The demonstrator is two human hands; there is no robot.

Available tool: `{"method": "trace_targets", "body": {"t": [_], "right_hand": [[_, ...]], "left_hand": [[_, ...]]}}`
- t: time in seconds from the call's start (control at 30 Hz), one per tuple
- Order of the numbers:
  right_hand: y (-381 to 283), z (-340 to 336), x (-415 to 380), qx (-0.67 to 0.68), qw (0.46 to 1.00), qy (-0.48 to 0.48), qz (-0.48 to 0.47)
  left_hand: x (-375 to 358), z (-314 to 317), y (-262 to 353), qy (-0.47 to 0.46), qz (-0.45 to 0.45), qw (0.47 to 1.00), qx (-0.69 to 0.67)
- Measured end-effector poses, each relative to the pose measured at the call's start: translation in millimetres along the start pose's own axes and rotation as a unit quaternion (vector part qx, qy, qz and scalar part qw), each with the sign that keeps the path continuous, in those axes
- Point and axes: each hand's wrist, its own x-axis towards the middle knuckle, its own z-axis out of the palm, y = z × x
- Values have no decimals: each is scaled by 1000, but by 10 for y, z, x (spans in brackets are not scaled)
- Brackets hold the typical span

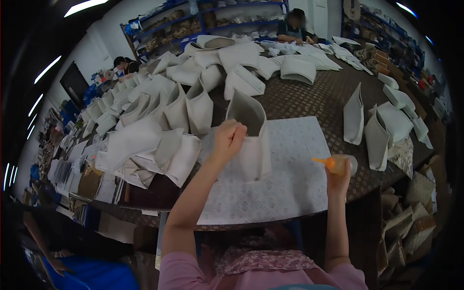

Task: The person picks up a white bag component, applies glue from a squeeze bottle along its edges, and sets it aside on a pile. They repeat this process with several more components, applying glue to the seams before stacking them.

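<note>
- Clock centred on the pale mat (299,193), 12 at the table's (333,96) far side.
- Left hand (231,137), 10-11 o'clock: closed, fingers curled tight on the upper rim of a white open-topped piece (256,157).
- That piece: 11-12 o'clock, upright over the mat, grey hollow showing at top. Whether its base touches the mat, cannot tell.
- Right hand (340,178), 3 o'clock: partly closed, wrapped about a squeeze bottle (350,165). Orange nozzle (323,161) points to 9, well apart from the white piece.
- Stacked flat pieces (140,145), 9-10 o'clock, overlapping near the mat's left edge.
- Row of open pieces (186,106), 10-11, standing; large heap (237,58) beyond, 11-12.
- Two upright pieces, 2 o'clock: slim one (354,116), broader one (377,140) just beside.
- Seated person (294,29), far side, 12-1; second person (125,66), 10-11, head bent.
</note>
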Motion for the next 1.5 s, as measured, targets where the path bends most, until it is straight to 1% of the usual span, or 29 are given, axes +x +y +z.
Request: {"method": "trace_targets", "body": {"t": [0.07, 0.1, 0.13, 0.17, 0.2, 0.3, 0.33, 0.37, 0.47, 0.5, 0.6, 0.63, 0.73, 0.83, 0.87, 0.97, 1.0, 1.07, 1.1, 1.17, 1.27, 1.37, 1.4, 1.43, 1.47, 1.5], "right_hand": [[151, -414, 166, -19, 998, 52, -36], [224, -488, 159, -42, 994, 80, -65], [291, -559, 152, -66, 987, 109, -94], [344, -631, 150, -91, 978, 139, -124], [379, -693, 161, -89, 979, 114, -144], [482, -842, 198, -106, 965, 120, -209], [500, -830, 196, -116, 964, 123, -203], [503, -812, 203, -125, 964, 127, -200], [457, -771, 190, -147, 960, 139, -195], [466, -768, 188, -155, 959, 142, -191], [515, -871, 233, -125, 960, 145, -205], [519, -892, 246, -123, 963, 142, -195], [510, -934, 230, -124, 966, 143, -174], [499, -896, 245, -117, 966, 156, -170], [496, -936, 250, -111, 968, 156, -164], [515, -909, 234, -110, 972, 138, -156], [502, -907, 223, -120, 973, 129, -152], [514, -946, 242, -128, 971, 130, -153], [506, -961, 243, -133, 971, 127, -151], [480, -915, 249, -147, 967, 134, -158], [492, -930, 235, -142, 971, 128, -146], [515, -918, 247, -125, 971, 132, -154], [501, -924, 248, -125, 969, 138, -160], [493, -940, 241, -119, 969, 144, -161], [509, -950, 240, -113, 969, 148, -160], [515, -939, 252, -105, 970, 151, -159]], "left_hand": [[-280, 86, -129, -3, -149, 988, -39], [-418, 111, -232, -4, -225, 972, -61], [-466, 94, -305, 24, -233, 970, -60], [-507, 61, -383, 41, -210, 977, 19], [-449, -8, -352, 57, -184, 976, 98], [-327, -252, -493, -74, -312, 934, 159], [-157, -319, -408, -136, -477, 868, 28], [-5, -363, -367, -191, -618, 756, -103], [264, -413, -461, -238, -585, 766, -123], [240, -431, -686, -195, -572, 785, -135], [504, -556, -962, -156, -616, 755, -164], [569, -618, -1108, -196, -598, 766, -129], [674, -698, -1701, -177, -590, 772, -156], [724, -781, -2483, -172, -552, 812, -80], [818, -792, -2566, -150, -568, 807, -58], [862, -835, -2992, -91, -562, 819, -68], [938, -816, -2848, -79, -575, 813, -36], [845, -857, -3076, -81, -552, 830, -9], [853, -860, -3004, -102, -549, 829, 40], [788, -926, -3022, -121, -569, 813, 22], [803, -889, -2682, -112, -520, 845, 53], [720, -883, -2971, -84, -522, 849, -3], [694, -864, -3022, -99, -540, 836, -3], [706, -873, -3068, -178, -511, 835, 97], [736, -905, -3121, -251, -472, 821, 197], [745, -963, -3305, -262, -431, 830, 240]]}}
